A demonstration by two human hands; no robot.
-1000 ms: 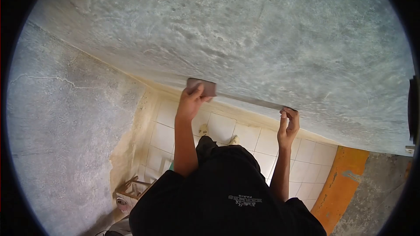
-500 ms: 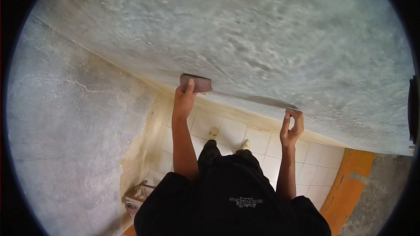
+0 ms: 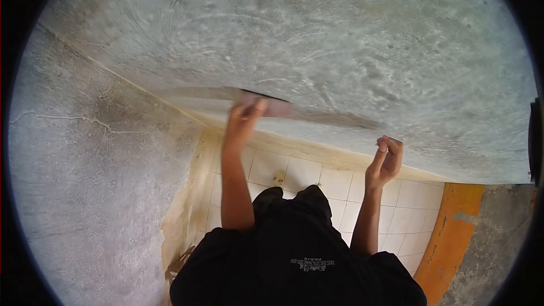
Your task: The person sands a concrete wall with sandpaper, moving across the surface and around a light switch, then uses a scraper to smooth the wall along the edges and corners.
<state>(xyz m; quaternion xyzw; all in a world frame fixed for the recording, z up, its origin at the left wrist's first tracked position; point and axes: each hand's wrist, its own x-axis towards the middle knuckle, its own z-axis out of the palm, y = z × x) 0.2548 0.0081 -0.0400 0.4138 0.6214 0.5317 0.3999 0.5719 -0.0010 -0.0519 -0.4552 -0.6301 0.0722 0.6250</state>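
A brownish flat block (image 3: 276,107) with a dark top edge lies against the grey wall (image 3: 317,34), and my left hand (image 3: 243,119) grips its left end, slightly blurred. Farther right, my right hand (image 3: 389,156) is raised close to the same wall, thumb and fingers pressed together. Whatever those fingertips hold, if anything, is too small to make out. Between the hands, a darker streak (image 3: 340,119) runs along the wall surface.
A second grey wall (image 3: 85,164) with a crack meets the first at a corner on the left. White floor tiles (image 3: 334,184) lie below. An orange painted strip (image 3: 453,238) borders rough grey concrete (image 3: 493,249) at the lower right. Part of a wooden object (image 3: 180,260) shows lower left.
The block in my left hand has shifted right and slightly up along the wall. My right hand has moved a little right, and the thin edge at its fingertips no longer shows.
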